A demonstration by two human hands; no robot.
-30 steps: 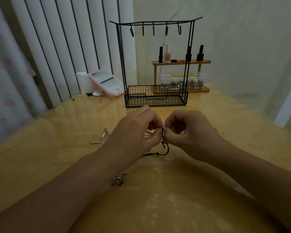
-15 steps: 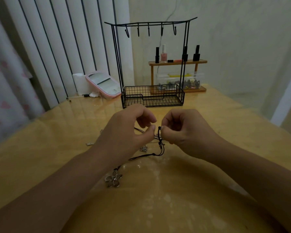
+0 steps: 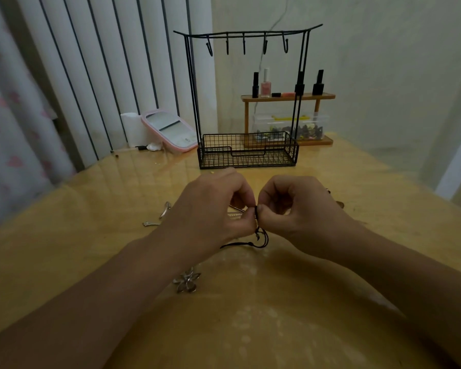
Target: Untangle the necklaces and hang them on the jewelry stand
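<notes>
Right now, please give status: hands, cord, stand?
Left hand and right hand both pinch black cord. Knot not yet free. Jewelry stand hooks bare, path clear.

A thin black cord necklace (image 3: 258, 237) hung knotted between my pinching fingers, its loop trailing onto the worktop (image 3: 64, 235). A silver flower pendant (image 3: 186, 281) lay nearer me. The black wire jewelry stand (image 3: 248, 102) stood upright behind, hooks bare.

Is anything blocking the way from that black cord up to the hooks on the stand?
Nothing visible. Both hands pinch the black cord just in front of the jewelry stand; its hooks hang bare.
</notes>
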